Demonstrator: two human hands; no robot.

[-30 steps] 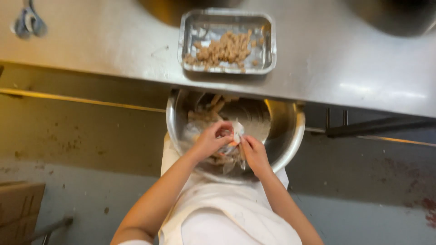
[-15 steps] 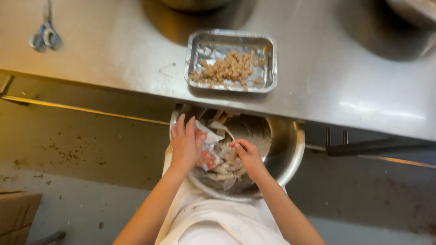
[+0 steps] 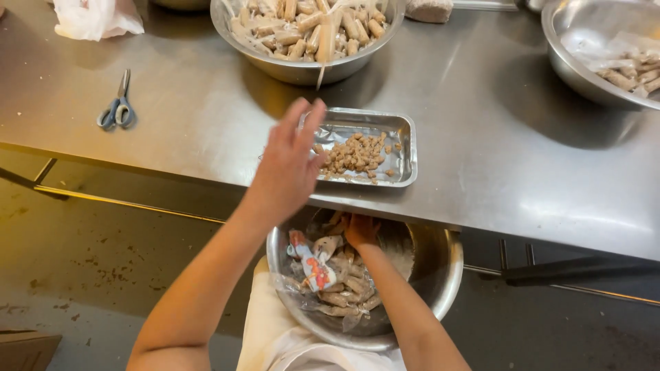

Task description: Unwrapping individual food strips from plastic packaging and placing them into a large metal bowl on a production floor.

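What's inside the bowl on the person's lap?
The lap bowl holds wrapped sausage-like sticks, loose clear wrappers and one colourful wrapper. The right hand reaches in. The table edge and the forearm hide the bowl's far side and bottom.

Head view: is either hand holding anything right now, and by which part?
The left hand is raised, open and empty. The right hand reaches among the wrapped pieces in the lap bowl; any grip is hidden.

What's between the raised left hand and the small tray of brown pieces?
Nothing visible. The left hand hovers open at the foil tray's left edge, overlapping it in the head view; no object lies between them.
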